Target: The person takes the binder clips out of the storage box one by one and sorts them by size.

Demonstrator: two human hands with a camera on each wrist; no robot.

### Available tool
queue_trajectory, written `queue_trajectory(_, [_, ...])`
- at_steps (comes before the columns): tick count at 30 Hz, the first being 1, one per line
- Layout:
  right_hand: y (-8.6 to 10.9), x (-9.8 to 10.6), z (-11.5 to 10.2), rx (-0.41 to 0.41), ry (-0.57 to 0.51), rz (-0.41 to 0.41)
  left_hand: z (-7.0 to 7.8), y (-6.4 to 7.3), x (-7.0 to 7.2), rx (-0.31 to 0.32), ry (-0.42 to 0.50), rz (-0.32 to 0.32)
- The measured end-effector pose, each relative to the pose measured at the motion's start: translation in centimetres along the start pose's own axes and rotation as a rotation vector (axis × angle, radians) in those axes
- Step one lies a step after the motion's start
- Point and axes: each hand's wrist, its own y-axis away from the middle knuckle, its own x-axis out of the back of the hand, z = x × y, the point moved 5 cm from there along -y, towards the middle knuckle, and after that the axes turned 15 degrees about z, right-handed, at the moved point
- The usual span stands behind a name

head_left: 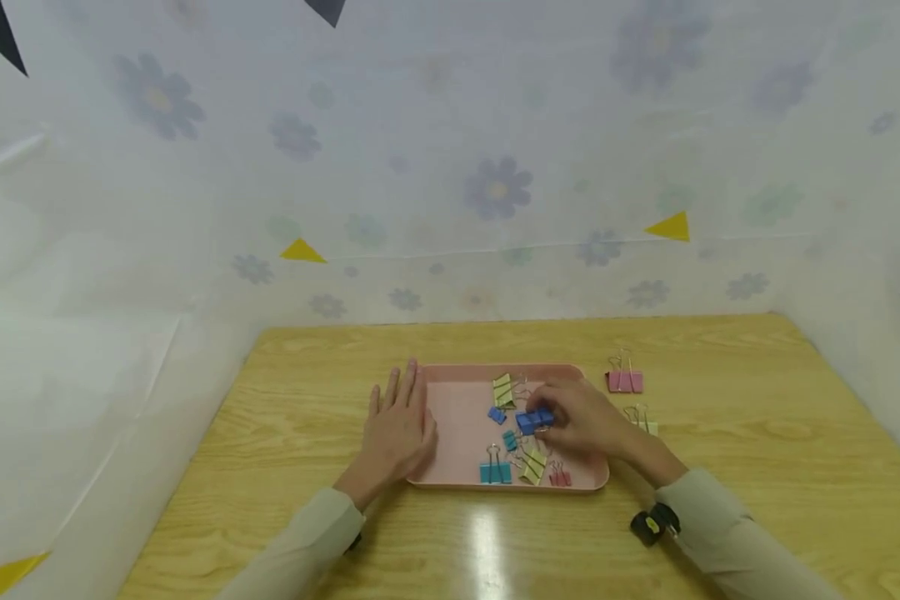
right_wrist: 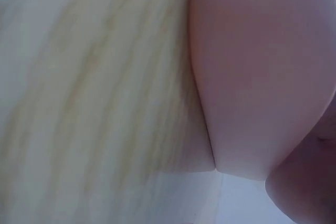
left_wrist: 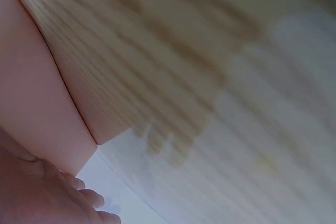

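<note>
Taking the pink tray (head_left: 453, 408) as a clock face with twelve at its far side, my right hand (head_left: 581, 417) comes in from about three o'clock, fingers and thumb bent to pinch the larger blue clip (head_left: 534, 421) just to the three o'clock side of centre. My left hand (head_left: 397, 433) lies flat along the rim at nine o'clock, fingers straight and pointing towards twelve, thumb over the edge, gripping none of the clips. Near the centre are a small blue clip (head_left: 497, 414) towards half past ten and a small teal clip (head_left: 510, 441) towards six. The upper yellow clip (head_left: 503, 390) lies at twelve, the lower yellow clip (head_left: 532, 467) at five, the small pink clip (head_left: 560, 479) between four and five, and the larger teal clip (head_left: 496, 473) between six and seven. Outside the tray, on the wooden table (head_left: 307, 400), a larger pink clip (head_left: 625, 382) stands between two and three, and a pale yellow clip (head_left: 651, 427) at three, partly behind my wrist. Beyond twelve hangs a flowered sheet (head_left: 420, 167).
</note>
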Motion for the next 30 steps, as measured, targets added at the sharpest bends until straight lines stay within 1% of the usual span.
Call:
queue_trajectory(2, [0.0, 0.2, 0.1, -0.016, -0.034, 0.02, 0.0, 0.0, -0.1, -0.002, -0.003, 0.002])
queue_trajectory(5, [0.1, 0.7, 0.0, -0.014, -0.102, 0.082, 0.0, 0.1, -0.2, -0.003, -0.01, 0.003])
queue_trajectory(8, [0.2, 1.3, -0.2, 0.013, -0.168, 0.146, 0.0, 0.0, -0.3, -0.003, -0.01, 0.004])
queue_trajectory(10, [0.3, 1.6, -0.3, 0.026, -0.197, 0.171, -0.1, 0.0, -0.3, -0.003, -0.012, 0.009])
queue_trajectory(18, [1.2, 2.6, -0.7, -0.003, -0.278, 0.187, -0.1, 0.1, -0.3, -0.003, 0.002, 0.019])
queue_trajectory(23, [2.0, 3.3, -1.0, 0.004, -0.311, 0.229, -0.1, 0.3, -0.2, 0.005, 0.007, 0.021])
queue_trajectory(25, [2.4, 3.7, -1.0, -0.019, -0.31, 0.247, -0.1, 0.3, -0.2, 0.004, 0.006, 0.021])
queue_trajectory(30, [3.2, 4.5, -0.9, -0.129, -0.336, 0.261, 0.0, 0.1, -0.2, 0.001, 0.001, 0.009])
